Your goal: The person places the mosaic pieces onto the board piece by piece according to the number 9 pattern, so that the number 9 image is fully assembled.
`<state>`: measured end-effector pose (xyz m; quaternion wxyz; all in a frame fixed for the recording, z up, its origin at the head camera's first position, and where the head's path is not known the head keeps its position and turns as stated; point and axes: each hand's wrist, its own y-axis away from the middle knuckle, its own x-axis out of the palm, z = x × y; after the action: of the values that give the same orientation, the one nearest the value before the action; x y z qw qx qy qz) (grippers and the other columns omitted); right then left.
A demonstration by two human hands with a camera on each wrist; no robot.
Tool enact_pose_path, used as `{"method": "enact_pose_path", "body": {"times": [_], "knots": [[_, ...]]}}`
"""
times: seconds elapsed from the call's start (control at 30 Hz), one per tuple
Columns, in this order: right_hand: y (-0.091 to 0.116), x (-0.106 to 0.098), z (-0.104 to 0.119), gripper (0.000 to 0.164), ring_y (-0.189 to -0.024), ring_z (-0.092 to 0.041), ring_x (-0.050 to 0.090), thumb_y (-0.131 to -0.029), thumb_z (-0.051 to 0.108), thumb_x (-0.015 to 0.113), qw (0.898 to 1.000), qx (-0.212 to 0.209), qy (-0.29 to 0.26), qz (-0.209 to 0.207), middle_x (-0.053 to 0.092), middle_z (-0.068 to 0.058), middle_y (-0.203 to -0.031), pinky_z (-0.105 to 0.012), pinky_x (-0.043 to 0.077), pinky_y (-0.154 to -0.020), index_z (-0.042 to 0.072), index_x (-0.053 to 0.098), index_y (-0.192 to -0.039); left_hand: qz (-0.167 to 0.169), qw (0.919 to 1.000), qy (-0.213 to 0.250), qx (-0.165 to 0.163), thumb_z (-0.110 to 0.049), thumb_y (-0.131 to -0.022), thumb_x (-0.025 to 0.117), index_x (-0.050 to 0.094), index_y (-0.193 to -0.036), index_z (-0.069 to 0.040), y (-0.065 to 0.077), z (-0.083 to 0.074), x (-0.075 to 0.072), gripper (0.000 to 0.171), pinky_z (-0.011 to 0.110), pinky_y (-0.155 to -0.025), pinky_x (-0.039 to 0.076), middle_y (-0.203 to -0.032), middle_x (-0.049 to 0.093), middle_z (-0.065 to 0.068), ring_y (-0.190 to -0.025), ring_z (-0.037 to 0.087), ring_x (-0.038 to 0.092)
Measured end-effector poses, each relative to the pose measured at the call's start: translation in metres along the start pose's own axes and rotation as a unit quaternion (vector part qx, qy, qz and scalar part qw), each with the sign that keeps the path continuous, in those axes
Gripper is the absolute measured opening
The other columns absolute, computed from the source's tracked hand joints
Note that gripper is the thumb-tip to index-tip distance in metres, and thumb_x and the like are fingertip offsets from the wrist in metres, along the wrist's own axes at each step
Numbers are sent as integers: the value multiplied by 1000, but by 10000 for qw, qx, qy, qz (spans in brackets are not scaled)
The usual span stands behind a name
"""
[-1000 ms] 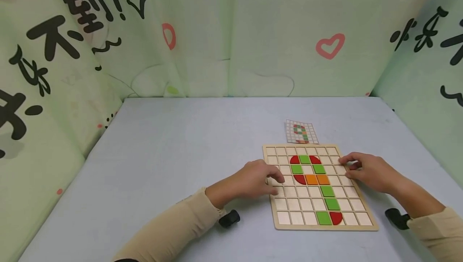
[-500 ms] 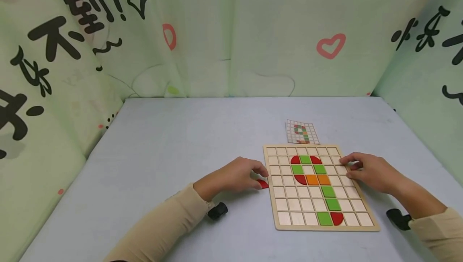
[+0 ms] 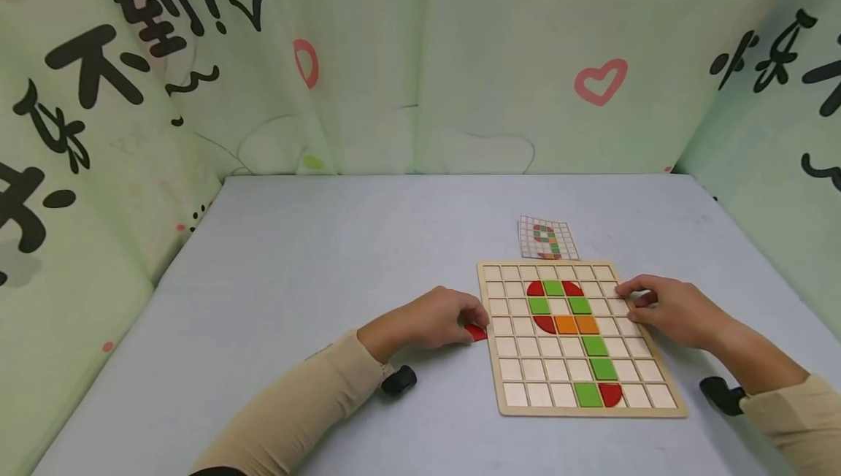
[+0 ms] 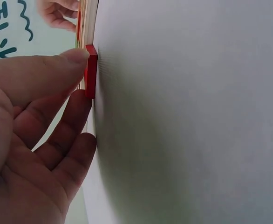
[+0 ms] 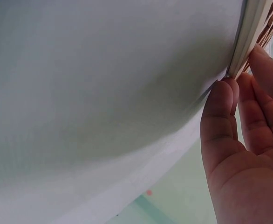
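My left hand (image 3: 430, 321) pinches a red tile (image 3: 476, 333) just outside the left edge of a wooden grid board (image 3: 499, 374). In the left wrist view, the thumb lies on this red tile (image 4: 92, 72), which rests on the table against the frame. My right hand (image 3: 683, 312) holds the board's right edge. Seen from the right wrist, thumb and fingers are at the pale frame (image 5: 249, 39). Red rounded, green square and orange square tiles sit in the grid in a shape like a 9; one green tile (image 3: 594, 346) is in its stem.
Behind the board lies a small card (image 3: 548, 239) printed with a grid and a similar coloured pattern. The white table (image 3: 315, 257) is enclosed by pale green curtains (image 3: 486, 60). Dark wrist cameras hang under both wrists.
The left hand has drawn back leftward from over the board to beside its left edge, and its fingers have closed on the red tile. The right hand and board stay put.
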<state>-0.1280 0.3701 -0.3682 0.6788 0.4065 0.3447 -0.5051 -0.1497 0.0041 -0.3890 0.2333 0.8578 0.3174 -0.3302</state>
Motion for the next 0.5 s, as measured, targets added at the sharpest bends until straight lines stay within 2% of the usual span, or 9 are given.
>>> {"method": "enact_pose_path", "body": {"times": [0.3,0.5], "knots": [[0,0,-1,35,-96,-40,55,-90,8,70,10000,-9,14,10,62,-24,-106,-48,48,-76,-4,60,-122,-61,9999,-113,-25,-3,-87,76,67,-94,-16,1,-3,0,17,16,-75,46,-83,61,-12,-80,4,56],[0,0,0,36,-97,-41,55,-90,9,70,10000,10,11,30,62,-24,-106,-49,47,-77,-4,60,-122,-176,9986,-473,151,-6,-86,78,65,-94,-14,1,-1,-1,18,17,-74,44,-84,59,-11,-80,6,53]]}}
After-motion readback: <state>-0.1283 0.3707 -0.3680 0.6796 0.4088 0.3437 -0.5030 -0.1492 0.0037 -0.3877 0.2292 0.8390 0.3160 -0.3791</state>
